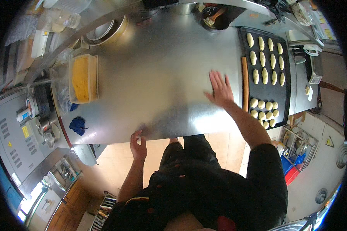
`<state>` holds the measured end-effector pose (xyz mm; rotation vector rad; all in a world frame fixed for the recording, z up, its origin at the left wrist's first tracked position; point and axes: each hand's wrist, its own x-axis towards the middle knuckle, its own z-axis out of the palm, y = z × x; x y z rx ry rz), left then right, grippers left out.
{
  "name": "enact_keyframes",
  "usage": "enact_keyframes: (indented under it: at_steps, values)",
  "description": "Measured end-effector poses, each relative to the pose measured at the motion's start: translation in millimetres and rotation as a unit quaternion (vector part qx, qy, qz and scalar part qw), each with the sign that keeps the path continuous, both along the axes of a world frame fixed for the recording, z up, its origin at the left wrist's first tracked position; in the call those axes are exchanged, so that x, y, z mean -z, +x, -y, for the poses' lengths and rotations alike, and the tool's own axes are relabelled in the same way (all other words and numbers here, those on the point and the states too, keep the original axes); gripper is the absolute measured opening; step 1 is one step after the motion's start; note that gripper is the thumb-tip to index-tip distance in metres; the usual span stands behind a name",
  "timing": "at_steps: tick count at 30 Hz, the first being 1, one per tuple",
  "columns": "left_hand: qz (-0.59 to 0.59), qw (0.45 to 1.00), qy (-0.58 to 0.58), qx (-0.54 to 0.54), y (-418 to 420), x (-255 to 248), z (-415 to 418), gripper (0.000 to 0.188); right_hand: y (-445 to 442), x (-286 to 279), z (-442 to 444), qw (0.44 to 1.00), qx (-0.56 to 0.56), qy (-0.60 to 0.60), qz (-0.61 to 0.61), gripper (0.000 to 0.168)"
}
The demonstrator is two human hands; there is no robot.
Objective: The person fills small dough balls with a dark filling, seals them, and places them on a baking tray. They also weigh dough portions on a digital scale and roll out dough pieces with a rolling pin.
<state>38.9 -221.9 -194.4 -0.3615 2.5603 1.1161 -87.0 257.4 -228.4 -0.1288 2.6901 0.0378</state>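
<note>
My right hand (219,89) lies flat or hovers just over the stainless steel table (150,72), fingers spread, holding nothing. Just right of it is a wooden rolling pin (245,83), beside a black baking tray (269,93). Rows of elongated dough pieces (262,59) fill the tray's far part; round dough balls (261,104) sit in its near part. My left hand (138,145) is at the table's front edge, its fingers loosely curled and apart, with nothing seen in it.
A plastic tub (85,78) with yellow contents and a crumpled blue cloth (78,126) stand at the left. Round metal pans (115,33) are at the back left. A dark bowl (215,20) with a brush (212,20) is at the back, under a metal shelf edge.
</note>
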Motion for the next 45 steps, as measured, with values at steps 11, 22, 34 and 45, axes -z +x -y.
enact_keyframes:
  at_steps: [11, 22, 34, 45]
  values:
    - [-0.114, 0.977, -0.062, 0.169, -69, 24, -69, 0.068, 42, 19, 214, 0.947, -0.203, -0.248, -0.002, 0.085]
    - [-0.106, 0.852, -0.240, 0.453, -124, 29, -103, 0.093, -11, 9, 11, 0.993, 0.083, -0.023, -0.086, 0.087]
    - [-0.111, 0.813, -0.268, 0.505, -272, 28, -168, 0.081, -204, 0, -17, 0.891, 0.132, -0.227, -0.371, 0.090]
    - [-0.184, 0.826, -0.327, 0.420, -347, 52, -195, 0.080, -233, -8, -71, 0.962, 0.136, -0.012, -0.236, 0.096]
